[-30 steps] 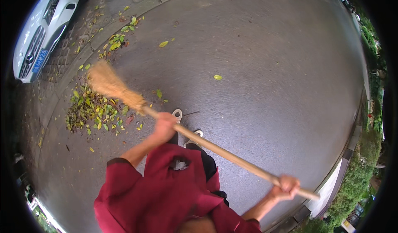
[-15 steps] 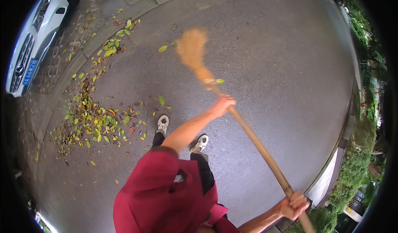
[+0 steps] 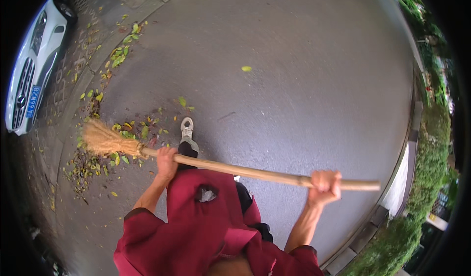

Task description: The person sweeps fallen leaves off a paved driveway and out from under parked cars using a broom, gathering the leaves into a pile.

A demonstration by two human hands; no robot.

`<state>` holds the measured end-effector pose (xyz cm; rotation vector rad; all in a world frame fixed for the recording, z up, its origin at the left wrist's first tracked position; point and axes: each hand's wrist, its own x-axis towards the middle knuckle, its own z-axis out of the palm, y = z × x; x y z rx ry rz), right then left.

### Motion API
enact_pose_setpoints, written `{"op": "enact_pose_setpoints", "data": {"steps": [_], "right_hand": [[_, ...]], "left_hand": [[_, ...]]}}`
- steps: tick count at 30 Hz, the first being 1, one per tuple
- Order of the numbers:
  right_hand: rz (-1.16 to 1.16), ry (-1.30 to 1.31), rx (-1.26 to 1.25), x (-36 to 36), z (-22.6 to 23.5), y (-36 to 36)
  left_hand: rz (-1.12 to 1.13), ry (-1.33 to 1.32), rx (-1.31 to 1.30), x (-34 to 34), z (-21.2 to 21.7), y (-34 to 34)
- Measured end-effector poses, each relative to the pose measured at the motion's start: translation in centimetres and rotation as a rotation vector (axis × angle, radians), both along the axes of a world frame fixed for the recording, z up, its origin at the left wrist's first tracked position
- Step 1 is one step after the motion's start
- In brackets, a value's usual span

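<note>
Left hand [image 3: 167, 162] and right hand [image 3: 326, 185] are both clenched on one straw broom [image 3: 230, 168]: the left close behind the bristles [image 3: 110, 139], the right near the butt end. Long axis noted as nearly crosswise before the body, bristles to the person's left. Fallen leaves [image 3: 88, 170] lie around the bristle end, left hand nearer. Contact between bristles and pavement [image 3: 314, 94] cannot be confirmed.

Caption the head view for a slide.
Left hand and right hand grip a long-handled broom, its bristles seen against scattered leaves on a paved road.
</note>
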<state>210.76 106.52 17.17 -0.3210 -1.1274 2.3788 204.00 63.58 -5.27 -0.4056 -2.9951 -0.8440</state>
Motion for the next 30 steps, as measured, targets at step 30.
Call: {"op": "enact_pose_setpoints", "data": {"steps": [30], "right_hand": [[-0.353, -0.090, 0.379, 27.8, 2.9, 11.7]], "left_hand": [[-0.378, -0.037, 0.009, 14.3, 2.2, 16.3]]}}
